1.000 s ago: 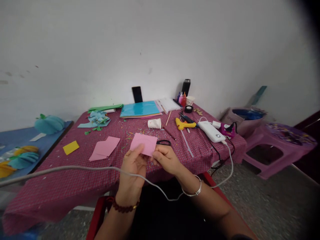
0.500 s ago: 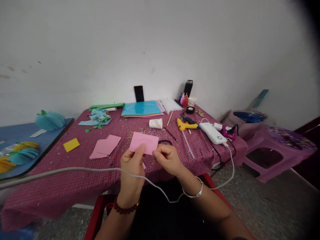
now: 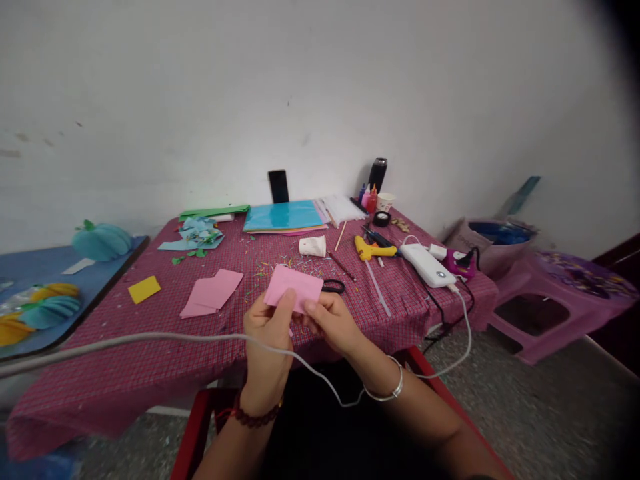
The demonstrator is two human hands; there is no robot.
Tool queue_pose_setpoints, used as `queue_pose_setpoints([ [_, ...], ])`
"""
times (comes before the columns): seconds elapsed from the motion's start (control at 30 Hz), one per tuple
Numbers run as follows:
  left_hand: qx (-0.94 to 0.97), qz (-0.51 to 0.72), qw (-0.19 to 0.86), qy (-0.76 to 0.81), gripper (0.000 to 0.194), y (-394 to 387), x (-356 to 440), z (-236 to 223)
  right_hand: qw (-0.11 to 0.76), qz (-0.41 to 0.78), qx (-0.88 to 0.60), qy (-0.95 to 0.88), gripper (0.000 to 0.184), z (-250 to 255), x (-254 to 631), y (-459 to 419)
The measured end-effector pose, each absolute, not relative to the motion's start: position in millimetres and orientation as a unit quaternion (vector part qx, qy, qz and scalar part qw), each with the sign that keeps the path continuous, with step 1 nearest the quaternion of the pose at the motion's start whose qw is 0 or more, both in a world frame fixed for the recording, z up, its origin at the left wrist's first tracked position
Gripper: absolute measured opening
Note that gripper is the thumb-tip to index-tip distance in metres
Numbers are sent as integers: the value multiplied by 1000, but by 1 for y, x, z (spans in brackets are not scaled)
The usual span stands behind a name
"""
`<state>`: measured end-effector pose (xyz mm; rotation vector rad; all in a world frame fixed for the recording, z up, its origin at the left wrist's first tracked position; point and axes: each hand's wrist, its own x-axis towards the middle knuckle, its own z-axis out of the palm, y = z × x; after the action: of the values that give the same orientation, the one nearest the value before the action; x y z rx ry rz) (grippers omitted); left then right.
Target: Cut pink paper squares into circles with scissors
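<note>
Between both hands, above the front of the table, is a small rectangle of pink paper (image 3: 295, 283). My left hand (image 3: 273, 327) is closed on its left part, thumb pressed on the face. My right hand (image 3: 333, 320) pinches the lower right corner, its other fingers tucked behind the sheet. Black scissor handles (image 3: 333, 286) show just right of the paper; the rest of them is hidden. More pink paper pieces (image 3: 213, 293) lie overlapping to the left, with a yellow paper piece (image 3: 145, 289) farther left. Tiny paper scraps (image 3: 280, 261) are scattered beyond my hands.
A white cable (image 3: 175, 337) crosses in front of my wrists to a white power bank (image 3: 427, 265). On the right lies a yellow glue gun (image 3: 373, 249). A paper cup (image 3: 313, 247) rests on its side mid-table. Blue paper sheets (image 3: 285, 215) and a phone (image 3: 279, 187) are at the back.
The pink paper has tilted and shifted slightly right with my hands. My right fingers have moved in behind its lower right corner, and more of the scissor handles shows.
</note>
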<state>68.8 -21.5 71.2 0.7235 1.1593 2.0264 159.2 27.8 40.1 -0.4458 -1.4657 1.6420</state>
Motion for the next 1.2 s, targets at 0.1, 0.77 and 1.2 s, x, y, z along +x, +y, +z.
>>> queue_pose_setpoints([
  [0.1, 277, 779, 364, 428, 12, -22, 66, 69, 443, 687, -193, -543, 45, 39, 156, 26],
  [0.77, 349, 790, 372, 339, 23, -20, 61, 55, 477, 691, -187, -509, 46, 44, 155, 21],
  [1.2, 527, 700, 203, 437, 24, -47, 15, 65, 450, 671, -212, -550, 45, 38, 167, 23],
])
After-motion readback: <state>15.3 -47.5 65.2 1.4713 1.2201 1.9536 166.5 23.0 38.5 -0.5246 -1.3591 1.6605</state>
